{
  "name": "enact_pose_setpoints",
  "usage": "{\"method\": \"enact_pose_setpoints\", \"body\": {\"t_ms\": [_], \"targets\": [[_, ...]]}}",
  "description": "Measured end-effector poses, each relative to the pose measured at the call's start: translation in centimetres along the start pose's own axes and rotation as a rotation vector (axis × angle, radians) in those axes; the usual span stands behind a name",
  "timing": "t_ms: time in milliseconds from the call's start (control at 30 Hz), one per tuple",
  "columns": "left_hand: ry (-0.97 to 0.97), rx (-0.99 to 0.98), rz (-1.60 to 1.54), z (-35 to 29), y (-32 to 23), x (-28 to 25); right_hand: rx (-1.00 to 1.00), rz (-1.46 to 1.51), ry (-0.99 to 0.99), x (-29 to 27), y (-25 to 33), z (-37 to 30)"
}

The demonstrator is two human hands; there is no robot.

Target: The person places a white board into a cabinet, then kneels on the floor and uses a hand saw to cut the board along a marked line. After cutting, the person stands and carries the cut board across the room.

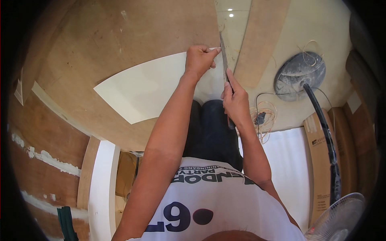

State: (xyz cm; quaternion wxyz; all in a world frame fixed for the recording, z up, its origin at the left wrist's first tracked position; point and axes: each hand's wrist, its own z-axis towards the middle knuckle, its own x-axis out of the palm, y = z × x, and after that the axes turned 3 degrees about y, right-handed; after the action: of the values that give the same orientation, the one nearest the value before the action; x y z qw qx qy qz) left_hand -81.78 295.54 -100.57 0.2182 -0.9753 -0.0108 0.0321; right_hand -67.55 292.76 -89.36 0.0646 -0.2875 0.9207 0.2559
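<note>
Your left hand [199,61] pinches the sheet [146,82] at its far right corner, your right hand [237,102] clamped round a long tool [224,58] along its right edge.

Dusty dark disc [288,78]; long cardboard carton [320,172] near fan [339,217]

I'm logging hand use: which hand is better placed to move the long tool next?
Probably the right hand: it grips the long tool beside the white sheet, which the left hand seems to steady.
</note>
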Motion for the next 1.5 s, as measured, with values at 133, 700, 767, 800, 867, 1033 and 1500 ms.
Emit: {"method": "enact_pose_setpoints", "body": {"t_ms": [133,700,767,800,867,1033,1500], "targets": [[-0.022,-0.007,0.007,-0.2,0.0,0.2,-0.005,-0.008,0.0,0.2,-0.5,0.1],[-0.029,0.053,0.055,0.3,0.2,0.3,0.198,0.083,0.049,-1.5,2.0,0.8],[-0.03,0.042,0.017,0.5,0.4,0.3,0.116,0.067,0.016,-1.5,2.1,1.1],[-0.025,0.024,-0.001,0.1,0.5,0.4,0.026,0.049,-0.003,-0.6,0.8,0.8],[-0.026,0.024,0.014,0.1,0.6,0.5,-0.047,0.034,-0.026,0.1,-0.2,0.3],[-0.036,0.054,0.019,0.2,1.5,0.7,-0.217,-0.098,-0.119,1.1,-1.4,2.2],[-0.07,0.093,0.024,0.4,0.0,1.1,-0.23,0.003,-0.164,1.6,-2.1,3.6]]}}
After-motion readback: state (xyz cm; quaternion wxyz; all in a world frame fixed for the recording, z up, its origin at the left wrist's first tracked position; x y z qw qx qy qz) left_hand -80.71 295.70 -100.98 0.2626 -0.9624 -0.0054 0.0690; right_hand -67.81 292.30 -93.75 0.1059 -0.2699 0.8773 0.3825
